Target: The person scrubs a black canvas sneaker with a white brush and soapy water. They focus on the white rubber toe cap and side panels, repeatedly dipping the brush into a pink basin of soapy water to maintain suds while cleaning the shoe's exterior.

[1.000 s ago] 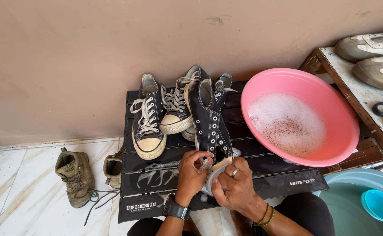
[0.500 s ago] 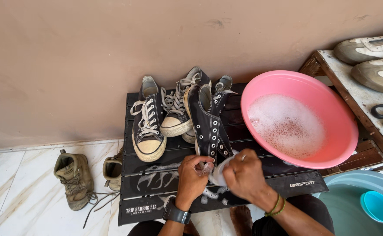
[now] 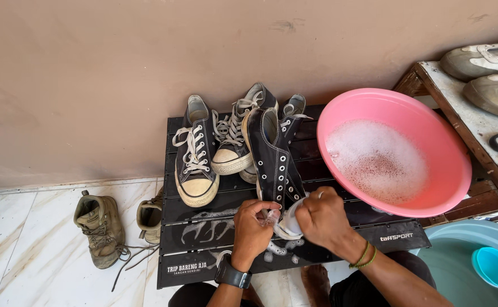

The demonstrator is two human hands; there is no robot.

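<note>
While both of our hands close around the white rubber toe of a dark high-top sneaker, we see them nearer the basin than a second ago, when they worked lower on the black slatted table. Our left hand pinches the toe from the left, and our right hand wraps it from the right, fingers curled tight. Suds now spot the slats just below, so the scrubbing seems well under way. The sneaker lies on the table's middle, toe toward us. To the right sits a pink basin of foamy water; three more sneakers rest farther left.
</note>
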